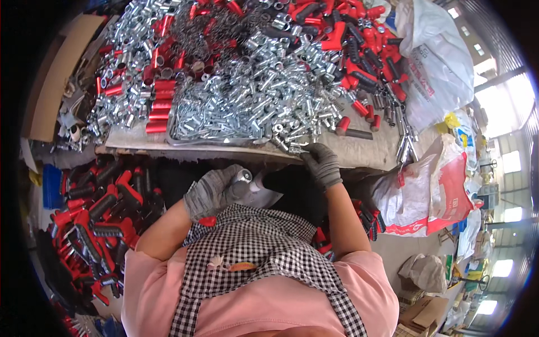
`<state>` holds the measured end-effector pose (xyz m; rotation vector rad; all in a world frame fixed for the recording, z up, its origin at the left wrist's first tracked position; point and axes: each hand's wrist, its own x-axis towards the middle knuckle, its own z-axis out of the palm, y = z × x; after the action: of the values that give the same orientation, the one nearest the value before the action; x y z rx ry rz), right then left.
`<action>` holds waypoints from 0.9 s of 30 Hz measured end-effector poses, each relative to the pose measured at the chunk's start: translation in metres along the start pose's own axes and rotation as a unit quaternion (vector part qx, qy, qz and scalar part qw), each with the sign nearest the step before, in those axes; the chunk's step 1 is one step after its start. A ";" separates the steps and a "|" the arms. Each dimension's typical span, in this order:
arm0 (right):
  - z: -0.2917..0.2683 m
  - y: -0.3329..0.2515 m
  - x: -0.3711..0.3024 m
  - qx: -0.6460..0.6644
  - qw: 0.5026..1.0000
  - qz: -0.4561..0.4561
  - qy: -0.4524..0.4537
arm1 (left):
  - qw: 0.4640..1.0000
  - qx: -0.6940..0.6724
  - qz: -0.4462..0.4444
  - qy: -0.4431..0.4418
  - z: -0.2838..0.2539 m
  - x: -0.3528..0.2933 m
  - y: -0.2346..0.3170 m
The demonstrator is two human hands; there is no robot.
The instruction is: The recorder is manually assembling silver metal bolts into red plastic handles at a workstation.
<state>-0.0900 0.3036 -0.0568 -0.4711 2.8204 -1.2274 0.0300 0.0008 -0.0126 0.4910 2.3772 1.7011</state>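
My left hand (215, 190), in a grey glove, is closed around a silver metal cylinder (243, 176), its round open end facing up, in front of the checked apron (252, 241). A red tip (207, 221) shows below that glove; I cannot tell whether it belongs to the same piece. At the table's front edge, my right hand (323, 165), also gloved in grey, pinches a small silver metal sleeve (296, 148). Just beyond it, a metal tray (170, 126) is heaped with small silver pins and sleeves (252, 90).
Red tubes (161, 106) are stacked left of the tray. Red-and-black handles (359, 50) pile up at the back right, and more handles (101, 219) fill the space below left. White sacks (438, 67) stand right. A cardboard flap (62, 78) borders the left.
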 end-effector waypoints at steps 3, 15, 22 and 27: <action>-0.022 -0.018 0.000 0.154 0.985 0.069 0.040 | 0.999 -0.037 0.019 0.004 -0.001 0.001 0.005; -0.008 -0.135 -0.020 0.075 0.918 -0.366 -0.137 | 0.995 0.027 0.051 -0.083 0.009 0.009 0.015; -0.022 -0.130 0.008 0.191 0.923 -0.172 -0.287 | 0.992 0.064 0.093 -0.056 0.007 0.016 0.003; -0.093 -0.011 0.131 -0.295 0.936 -0.040 0.186 | 0.994 0.075 0.050 -0.059 0.002 0.018 0.005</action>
<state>-0.2261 0.3253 0.0275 -0.3983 3.5198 -0.4776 0.0145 0.0110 -0.0080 0.7238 2.4432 1.4927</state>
